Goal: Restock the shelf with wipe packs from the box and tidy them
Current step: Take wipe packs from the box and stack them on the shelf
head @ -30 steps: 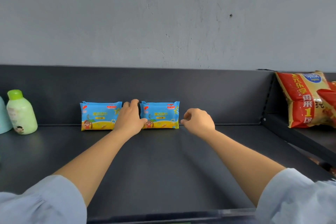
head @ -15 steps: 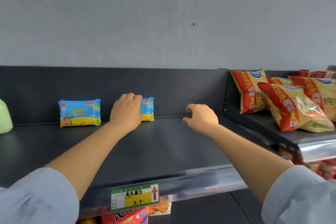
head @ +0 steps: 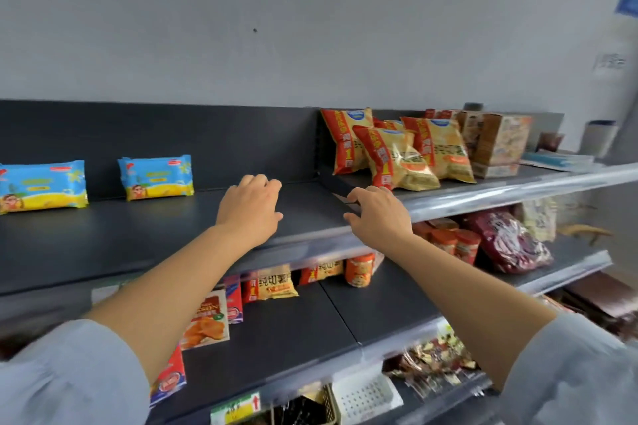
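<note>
Head view, shelf: the dark top shelf (head: 145, 238) runs wide and mostly bare, its back panel standing at the far side.
Head view, wipe packs: two blue-and-yellow packs stand upright against that back panel at far left, the left wipe pack (head: 41, 186) cut by the frame edge, the right wipe pack (head: 156, 177) near it with a clear gap between them.
Head view, left hand: the left hand (head: 249, 214) hovers over bare shelf, well right of both packs, fingers loosely curled, grip empty.
Head view, right hand: the right hand (head: 377, 215) sits at the shelf's front right corner, fingers spread, holding nothing.
Head view, neighbours: red-and-yellow snack bags (head: 397, 155) fill the adjoining shelf to the right; more goods sit on the lower shelves.
Head view, box: no supply box shows here.
Step in hand: judged as between placements, two packs set and both hands free.
Next move calls for: finding the box out of frame, taking another pack, and standing it just right of the right pack, then closing the gap so the row reads even.
</note>
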`<state>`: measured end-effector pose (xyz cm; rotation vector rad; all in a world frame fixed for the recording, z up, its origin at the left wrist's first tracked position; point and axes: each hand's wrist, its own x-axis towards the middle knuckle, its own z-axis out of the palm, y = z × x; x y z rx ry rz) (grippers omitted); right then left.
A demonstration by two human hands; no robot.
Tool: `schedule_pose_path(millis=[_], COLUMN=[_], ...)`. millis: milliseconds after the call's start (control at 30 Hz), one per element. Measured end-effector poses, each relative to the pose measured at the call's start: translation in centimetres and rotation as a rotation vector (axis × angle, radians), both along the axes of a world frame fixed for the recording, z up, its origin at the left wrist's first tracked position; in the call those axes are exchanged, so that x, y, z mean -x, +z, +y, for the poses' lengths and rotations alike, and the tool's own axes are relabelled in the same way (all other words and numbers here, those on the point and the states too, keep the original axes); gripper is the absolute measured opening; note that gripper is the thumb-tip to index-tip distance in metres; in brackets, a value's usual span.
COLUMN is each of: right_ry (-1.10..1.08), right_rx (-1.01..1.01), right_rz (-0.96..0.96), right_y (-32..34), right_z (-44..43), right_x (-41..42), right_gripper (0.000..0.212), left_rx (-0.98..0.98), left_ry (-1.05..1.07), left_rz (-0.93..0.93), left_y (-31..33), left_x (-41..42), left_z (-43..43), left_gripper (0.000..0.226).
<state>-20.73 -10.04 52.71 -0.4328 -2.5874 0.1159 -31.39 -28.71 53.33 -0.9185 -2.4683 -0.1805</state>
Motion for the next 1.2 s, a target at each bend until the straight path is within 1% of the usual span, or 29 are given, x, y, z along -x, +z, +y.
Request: schedule_pose_path(millis=[133, 267, 433, 600, 767, 867, 1000, 1200], right_ry=[-0.078, -0.165, -0.288, -0.388, -0.489, -0.537, -0.593, -0.631], right_rx=[-0.011, -0.024, -0.042, -0.004, 0.062, 0.111, 0.157, 0.225], right_rz=[-0.031, -0.098, -0.173, -0.222, -0.282, -0.296, -0.359, -0.448], right_y=[-1.3, -2.8, -5.0, -7.8, -11.0, -13.1, -16.1, -20.6], right_z=[2.3, 4.2, 6.0, 7.4, 8.0, 8.2, 9.2, 12.3], right_x=[-5.5, -10.2, -14.9, -18.9, -22.7, -25.0, -27.9, -31.4], right_gripper=[0.031, 0.034, 0.032, 0.036, 0.03, 0.031, 0.03, 0.034], left_rx=[0.007, 0.037, 0.08, 0.123, 0.194, 0.241, 0.288, 0.38], left_ry=[-0.073, -0.16, -0.288, -0.394, -0.514, -0.583, -0.645, -0.702], left_rz=[0.014, 0.012, -0.012, -0.048, -0.115, -0.17, -0.235, -0.299], left_y=[-1.1, -2.5, -5.0, -8.0, -11.8, -14.3, -17.5, -22.4], left_x=[-4.2, -7.8, -11.0, -13.3, -15.5, -17.1, -19.5, -22.9], left_z=[2.7, 5.5, 9.2, 12.5, 15.2, 16.8, 19.2, 23.2], left_gripper=[0.047, 0.047, 0.046, 0.042, 0.042, 0.041, 0.038, 0.041])
